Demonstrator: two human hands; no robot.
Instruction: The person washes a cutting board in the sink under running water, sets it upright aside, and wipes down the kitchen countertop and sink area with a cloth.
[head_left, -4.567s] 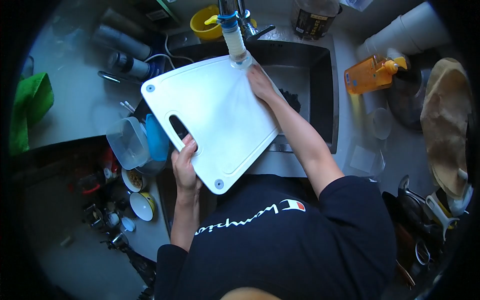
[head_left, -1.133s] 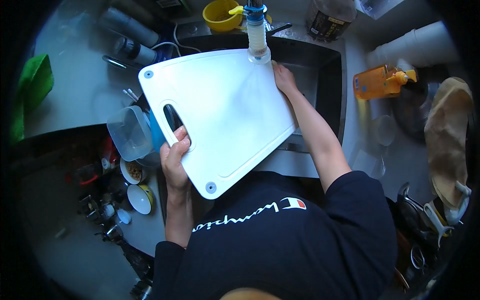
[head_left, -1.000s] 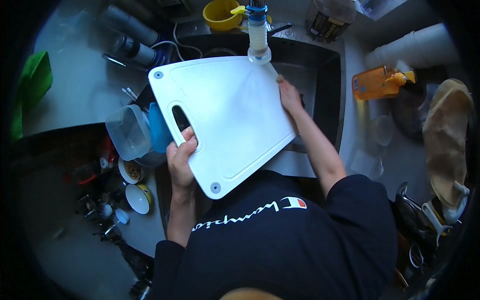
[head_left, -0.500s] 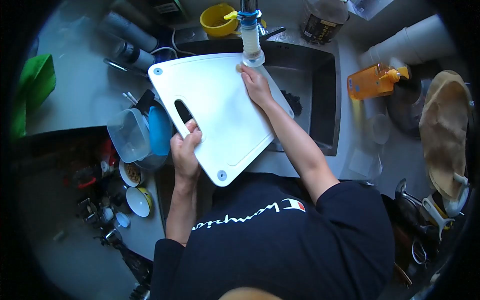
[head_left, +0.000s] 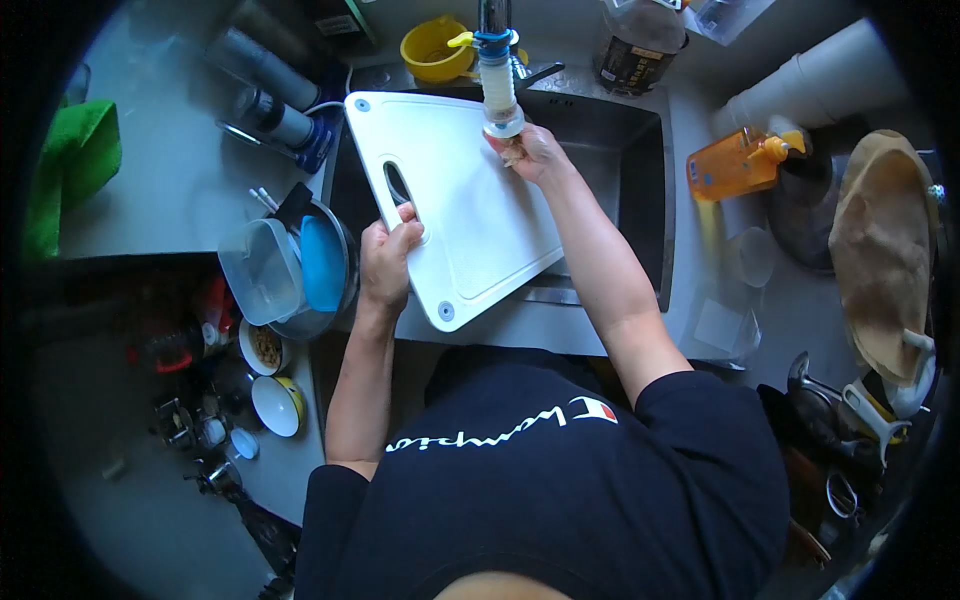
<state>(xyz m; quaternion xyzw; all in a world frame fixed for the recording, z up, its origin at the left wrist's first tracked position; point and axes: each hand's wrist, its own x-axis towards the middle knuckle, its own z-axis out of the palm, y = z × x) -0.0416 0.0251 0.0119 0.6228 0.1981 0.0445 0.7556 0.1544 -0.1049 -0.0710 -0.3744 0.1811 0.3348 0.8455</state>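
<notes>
A white cutting board point(head_left: 475, 215) with a handle slot and grey corner dots is held tilted over the sink point(head_left: 642, 200). My left hand point(head_left: 386, 265) is closed around its edge at the handle slot, thumb on the upper face. Just under the tap's nozzle point(head_left: 500, 95), my right hand point(head_left: 543, 155) has its fingers bent together over the board's far right part. Between those fingers is a small tan and reddish thing, too small to name. The board hides much of the sink's left side.
An orange pump bottle point(head_left: 735, 165) lies tipped on the right counter. Left of the sink are a clear plastic container point(head_left: 262, 270) and a blue piece point(head_left: 321, 262). A yellow bowl point(head_left: 436, 50) is behind. A green cloth point(head_left: 85, 170) lies far left.
The board has shifted right and away from my body, my left hand moving with it. My right hand has turned and drawn its fingers in beneath the nozzle.
</notes>
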